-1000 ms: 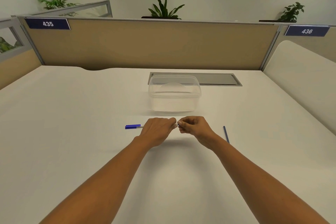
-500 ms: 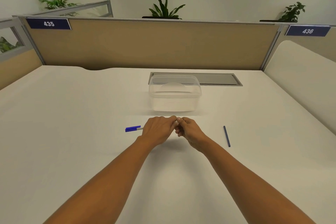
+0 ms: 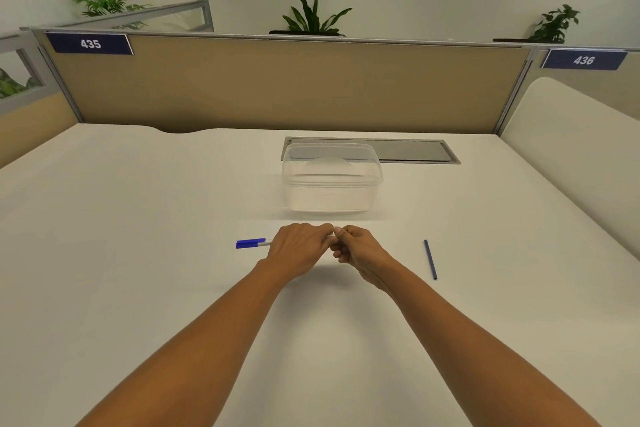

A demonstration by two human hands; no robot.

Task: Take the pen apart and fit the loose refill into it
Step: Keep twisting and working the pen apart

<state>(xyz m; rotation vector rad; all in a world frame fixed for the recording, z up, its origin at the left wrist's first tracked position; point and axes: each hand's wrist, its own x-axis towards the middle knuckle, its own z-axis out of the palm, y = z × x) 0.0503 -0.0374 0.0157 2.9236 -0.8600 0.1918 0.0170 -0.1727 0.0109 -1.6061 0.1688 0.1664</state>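
Left hand: the left hand point(image 3: 300, 246) is wrapped around the barrel of the pen point(image 3: 252, 243), knuckles up, just above the counter point(image 3: 138, 270). Only the blue cap end pokes out past it to the left.

Right hand: the right hand point(image 3: 358, 250) is closed in a pinch at the pen's other end, fingertips hard up against the left hand's. What exactly it has hold of is hidden, probably the tip piece or end plug.

Pen: held in the air, long axis running left to right across the view, cap to the left. The barrel is almost wholly covered by the left hand.

Refill: the loose refill point(image 3: 430, 259) lies flat on the counter off to the right, well apart from both hands, long axis running roughly away from the person, so nearly crosswise to the pen.

Key relation: the refill sits on the right hand's side, and that hand is clearly the nearer one. It looks best placed to fetch it while the left keeps the barrel.

Step in hand: by the look of it, the pen is being pulled or twisted apart. No part is visibly free yet.

Also there: a clear plastic container point(image 3: 331, 180) sits beyond the hands, not involved right now.

Watch for: small parts could slip loose as the pen separates.
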